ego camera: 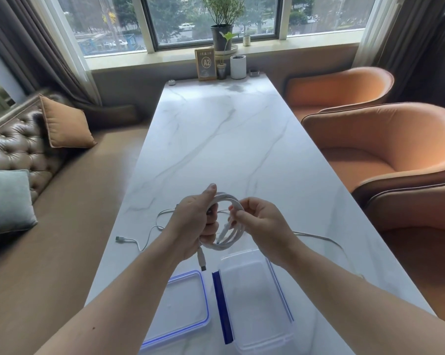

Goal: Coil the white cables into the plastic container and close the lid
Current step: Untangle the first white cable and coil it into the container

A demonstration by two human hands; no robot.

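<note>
1. Head view: loose cable [149, 233] on the desk [224, 139], at 9 o'clock from the hands.
2. Lid [180, 307] flat at 7 o'clock.
3. Left hand [194, 221]: grip closed around the coiled white cable [229, 244], plug hanging.
4. Right hand [257, 221]: grip pinching the coil.
5. Open plastic container [254, 303] at 6 o'clock, just right of the lid.
</note>
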